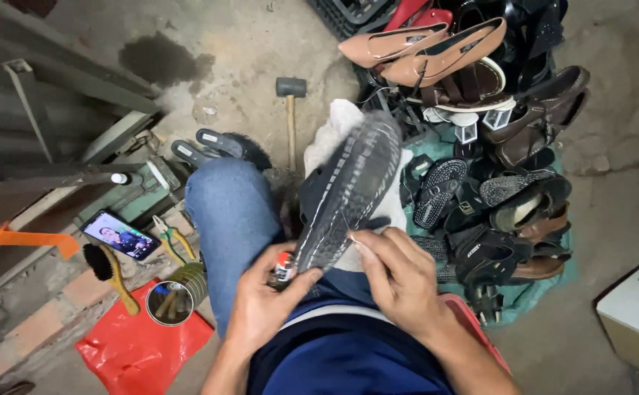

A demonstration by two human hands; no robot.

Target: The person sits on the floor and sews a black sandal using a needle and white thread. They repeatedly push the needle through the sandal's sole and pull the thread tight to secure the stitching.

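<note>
Holding item one, a dark sandal [352,186], sole up on your lap over a white cloth [334,128]: long axis runs near-left to far-right, one end pointing far toward the shoe pile [495,146]. Your left hand [265,300] curls around its near end and a small tube [284,267]. Your right hand [400,274] pinches fingertips together at the sole's near edge.

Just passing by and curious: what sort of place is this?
Probably a cobbler's street-side repair spot: a heap of worn shoes on the concrete floor, a hammer, and a sandal sole across the person's knee.
</note>
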